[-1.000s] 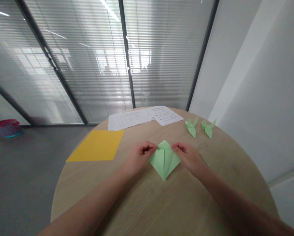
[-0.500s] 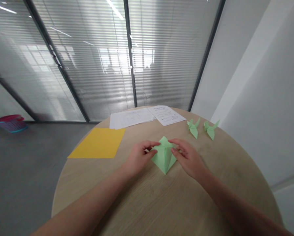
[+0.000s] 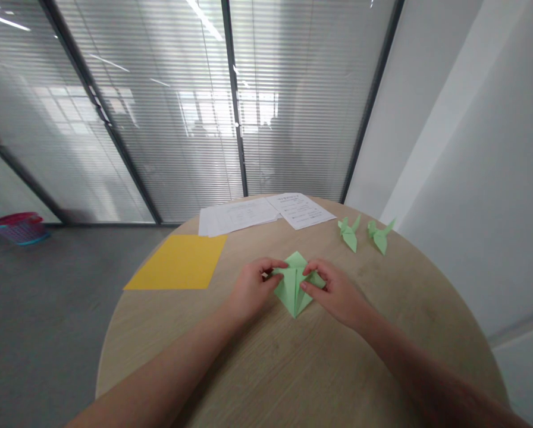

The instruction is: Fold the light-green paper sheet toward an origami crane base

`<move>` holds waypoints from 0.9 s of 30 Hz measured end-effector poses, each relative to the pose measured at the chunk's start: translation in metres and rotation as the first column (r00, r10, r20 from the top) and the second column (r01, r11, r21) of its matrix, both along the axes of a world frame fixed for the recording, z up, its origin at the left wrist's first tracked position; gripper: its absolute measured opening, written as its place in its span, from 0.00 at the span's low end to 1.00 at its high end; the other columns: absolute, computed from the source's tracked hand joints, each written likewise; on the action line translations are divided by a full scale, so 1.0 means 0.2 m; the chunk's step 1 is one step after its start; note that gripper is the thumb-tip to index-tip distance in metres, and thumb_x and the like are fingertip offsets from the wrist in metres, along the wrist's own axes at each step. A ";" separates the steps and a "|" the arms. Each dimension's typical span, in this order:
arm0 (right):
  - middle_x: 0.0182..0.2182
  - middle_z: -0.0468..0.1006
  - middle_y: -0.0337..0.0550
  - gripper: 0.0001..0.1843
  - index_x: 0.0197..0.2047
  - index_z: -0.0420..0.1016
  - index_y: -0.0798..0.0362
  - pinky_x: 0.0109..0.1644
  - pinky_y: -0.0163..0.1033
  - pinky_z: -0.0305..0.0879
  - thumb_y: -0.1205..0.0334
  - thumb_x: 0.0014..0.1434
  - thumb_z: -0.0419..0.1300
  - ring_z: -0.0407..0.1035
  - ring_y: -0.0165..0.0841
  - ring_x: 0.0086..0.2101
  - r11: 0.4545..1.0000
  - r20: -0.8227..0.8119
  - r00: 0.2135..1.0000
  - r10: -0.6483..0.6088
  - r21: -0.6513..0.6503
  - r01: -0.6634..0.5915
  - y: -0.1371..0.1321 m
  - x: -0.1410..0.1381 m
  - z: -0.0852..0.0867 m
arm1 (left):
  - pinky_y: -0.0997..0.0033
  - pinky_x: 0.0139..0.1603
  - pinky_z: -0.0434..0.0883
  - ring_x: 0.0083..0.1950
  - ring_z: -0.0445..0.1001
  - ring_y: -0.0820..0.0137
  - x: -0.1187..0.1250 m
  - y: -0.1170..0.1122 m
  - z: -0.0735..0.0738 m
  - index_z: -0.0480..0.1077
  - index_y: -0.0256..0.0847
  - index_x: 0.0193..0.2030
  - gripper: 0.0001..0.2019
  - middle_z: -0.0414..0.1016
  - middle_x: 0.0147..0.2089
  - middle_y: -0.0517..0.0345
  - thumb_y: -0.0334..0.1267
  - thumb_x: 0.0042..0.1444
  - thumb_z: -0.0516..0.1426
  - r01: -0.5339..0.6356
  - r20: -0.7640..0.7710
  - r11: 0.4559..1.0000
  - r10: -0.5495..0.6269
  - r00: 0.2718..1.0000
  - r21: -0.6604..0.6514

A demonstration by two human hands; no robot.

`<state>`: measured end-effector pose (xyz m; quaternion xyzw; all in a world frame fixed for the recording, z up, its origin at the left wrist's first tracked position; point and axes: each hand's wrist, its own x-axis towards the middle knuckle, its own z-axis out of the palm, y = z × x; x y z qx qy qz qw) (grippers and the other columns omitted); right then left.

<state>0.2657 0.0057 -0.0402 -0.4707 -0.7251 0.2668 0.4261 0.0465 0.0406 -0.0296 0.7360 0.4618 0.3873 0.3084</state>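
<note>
A sheet of light green origami paper (image 3: 288,292), folded into a kite-like diamond with a crease down its middle, lies on the table in front of me. My left hand (image 3: 258,285) pinches its left corner between thumb and fingers. On the other side, my right hand (image 3: 331,291) grips a flap near the centre, thumb and forefinger close to the middle crease. The paper's top point and bottom point both show between the hands. Part of its right side is covered by my right fingers.
Two finished green paper cranes, one crane (image 3: 349,234) beside another crane (image 3: 379,236), stand at the back right. A yellow sheet (image 3: 175,261) lies at the left. White printed papers (image 3: 240,215) lie along the far edge of the round wooden table (image 3: 266,368). A red-rimmed basket (image 3: 19,228) sits on the floor.
My right hand's fingertips have moved left, from the paper's right side toward its centre crease. The left hand keeps its hold on the left corner.
</note>
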 end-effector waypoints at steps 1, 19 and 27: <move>0.39 0.75 0.42 0.07 0.42 0.69 0.49 0.38 0.39 0.66 0.59 0.61 0.62 0.71 0.37 0.38 1.000 -0.004 1.000 -0.004 -0.012 0.003 -0.01 0.00 0.00 | 0.69 0.39 0.71 0.36 0.74 0.68 0.00 0.00 0.00 0.82 0.43 0.47 0.15 0.81 0.38 0.56 0.30 0.55 0.59 -0.002 0.002 1.000 0.002 1.000 -0.004; 0.45 0.76 0.43 0.20 0.52 0.73 0.48 0.43 0.40 0.69 0.68 0.56 0.57 0.71 0.37 0.42 0.990 -0.091 0.988 0.126 -0.056 -0.131 -0.05 -0.01 0.04 | 0.66 0.38 0.72 0.39 0.73 0.65 0.00 -0.02 0.03 0.73 0.40 0.38 0.13 0.76 0.37 0.54 0.48 0.58 0.61 0.079 0.051 0.996 -0.077 0.996 -0.048; 0.53 0.77 0.46 0.26 0.58 0.75 0.49 0.48 0.43 0.71 0.64 0.55 0.59 0.73 0.39 0.48 0.977 -0.214 0.968 0.129 -0.140 -0.162 -0.02 0.02 0.01 | 0.66 0.41 0.72 0.41 0.74 0.65 0.00 -0.04 0.04 0.74 0.41 0.46 0.14 0.76 0.40 0.56 0.30 0.54 0.55 0.090 0.017 0.995 -0.090 0.996 -0.034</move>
